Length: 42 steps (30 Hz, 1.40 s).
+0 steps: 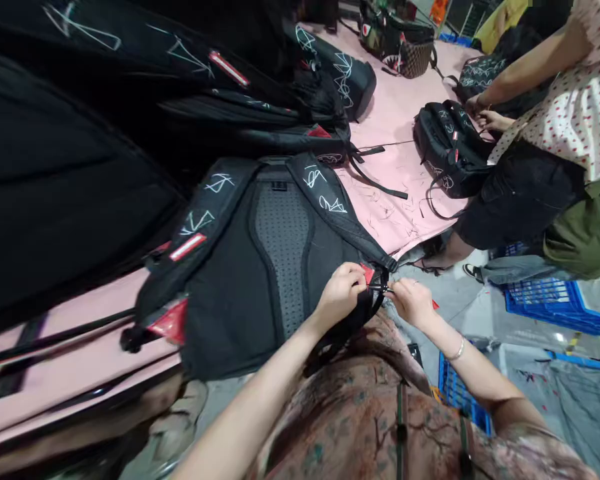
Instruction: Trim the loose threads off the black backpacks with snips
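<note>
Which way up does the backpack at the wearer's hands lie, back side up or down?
Back side up: the backpack's grey mesh strip and both shoulder straps face the camera.

The backpack seemingly overlaps the table edge.

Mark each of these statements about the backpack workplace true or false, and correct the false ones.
1. The nearest backpack lies with its shoulder straps facing up. True.
2. The table covering is dark green. False: the table covering is pink.
3. The left hand and right hand pinch a thin dark piece near a strap's lower end. True.
4. The bracelet is on the left arm. False: the bracelet is on the right arm.
5. The co-worker at the right wears a plain black top. False: the top is pale with reddish dots.
</note>
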Motion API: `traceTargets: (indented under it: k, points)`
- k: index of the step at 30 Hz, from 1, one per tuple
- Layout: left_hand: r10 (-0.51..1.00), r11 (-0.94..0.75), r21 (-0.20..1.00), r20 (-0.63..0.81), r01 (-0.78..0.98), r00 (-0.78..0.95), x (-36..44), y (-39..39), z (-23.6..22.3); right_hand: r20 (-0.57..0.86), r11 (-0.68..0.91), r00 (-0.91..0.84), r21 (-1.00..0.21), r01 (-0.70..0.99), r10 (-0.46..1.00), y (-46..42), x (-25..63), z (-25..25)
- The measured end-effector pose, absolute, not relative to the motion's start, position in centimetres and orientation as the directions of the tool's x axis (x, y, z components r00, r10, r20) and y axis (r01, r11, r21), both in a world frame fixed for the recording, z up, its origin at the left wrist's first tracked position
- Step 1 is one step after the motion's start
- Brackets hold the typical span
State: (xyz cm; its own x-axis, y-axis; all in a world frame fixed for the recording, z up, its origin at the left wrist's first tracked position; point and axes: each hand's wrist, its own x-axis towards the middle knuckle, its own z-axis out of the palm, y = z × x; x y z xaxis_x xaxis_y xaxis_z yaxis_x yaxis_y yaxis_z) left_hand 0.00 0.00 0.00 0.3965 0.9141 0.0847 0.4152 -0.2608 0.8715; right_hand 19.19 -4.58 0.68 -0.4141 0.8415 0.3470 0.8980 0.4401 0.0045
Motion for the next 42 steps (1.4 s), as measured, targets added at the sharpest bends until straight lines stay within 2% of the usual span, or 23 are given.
traceTargets:
  k: [5,8,13,15,17,19,22,24,28,33,38,42]
  points:
    - [0.92,-0.254,0.875,0.088,0.411,0.381,0.2,0.2,-0.1,0.274,0.475,-0.442,-0.068,0.877,0.854,-4.3,20.1,1.0]
    - [0.923,-0.247,0.879,0.086,0.408,0.374,0.2,0.1,-0.2,0.267,0.488,-0.447,-0.108,0.866,0.854,-4.2,20.2,1.0]
    - [0.926,-0.235,0.886,0.079,0.4,0.37,0.3,0.1,-0.2,0.263,0.488,-0.449,-0.106,0.866,0.854,-3.9,19.6,0.9]
    - [0.929,-0.227,0.891,0.078,0.392,0.361,0.1,0.2,-0.1,0.28,0.489,-0.438,-0.147,0.86,0.854,-3.8,19.8,0.9]
    - [0.935,-0.214,0.901,0.076,0.378,0.348,-0.2,0.4,0.1,0.317,0.484,-0.399,-0.266,0.834,0.861,-3.8,20.2,0.9]
    - [0.937,-0.19,0.911,0.058,0.365,0.344,-0.6,0.6,0.6,0.344,0.43,-0.29,-0.462,0.776,0.893,-3.9,20.8,0.8]
    - [0.941,-0.146,0.911,0.007,0.385,0.339,-0.3,0.8,1.5,0.275,0.23,-0.029,-0.737,0.635,0.961,-4.6,21.3,0.2]
    - [0.95,-0.111,0.876,-0.044,0.47,0.308,0.4,0.9,1.9,0.219,0.128,0.096,-0.817,0.563,0.971,-5.1,21.1,-0.6]
    - [0.941,0.051,0.767,-0.252,0.64,0.227,1.9,1.2,1.8,0.182,0.065,0.194,-0.868,0.491,0.964,-6.0,19.7,-2.5]
    - [0.83,0.214,0.815,-0.443,0.539,0.339,1.0,2.1,0.5,0.156,0.061,0.193,-0.904,0.422,0.969,-6.4,18.7,-3.4]
    - [0.792,0.309,0.836,-0.49,0.453,0.364,0.3,2.4,0.1,0.136,0.066,0.152,-0.916,0.396,0.979,-6.4,18.3,-3.4]
    - [0.786,0.321,0.827,-0.504,0.462,0.357,0.4,2.2,0.2,0.121,0.054,0.133,-0.905,0.422,0.984,-6.3,17.9,-3.1]
